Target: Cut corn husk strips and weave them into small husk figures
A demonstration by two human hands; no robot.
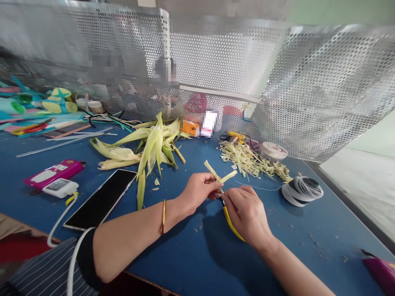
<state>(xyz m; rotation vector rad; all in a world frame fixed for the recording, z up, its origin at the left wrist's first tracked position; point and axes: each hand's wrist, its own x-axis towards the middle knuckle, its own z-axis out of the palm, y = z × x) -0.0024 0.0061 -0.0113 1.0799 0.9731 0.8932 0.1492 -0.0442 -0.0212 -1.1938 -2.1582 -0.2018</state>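
Desk edges: your blue desk (296,246) ends in a slanting edge at the right of the frame and a near edge at lower left; a perforated metal screen (216,53) closes off the back across the top.
Room to move: below and to the right of your work, the surface carries small dark scraps, with a purple object (381,271) cut by the frame at lower right.
Left flank: a dark-screened phone (101,199) lies slanted near your left forearm; a white cable (73,263) passes over the striped sleeve (46,265).
Far flank: corn husks (154,144) are heaped left of the upper centre, pale shreds (243,158) right of it, and a black-and-white spool (302,191) sits at right, its thread (262,188) trailing towards you.
Husk strip: the pale strip (228,176) is at the centre, its two ends crossing and poking up past your left fingertips.
Left grip: this one (197,192) pinches the strip between thumb and fingers, forearm reaching in from lower left, gold bangle (163,216) at the wrist.
Right grip: this one (248,213) is curled around a yellow-handled tool (231,224), knuckles up, fingertips close against the left ones; you cannot tell from here what the tool's tip touches.
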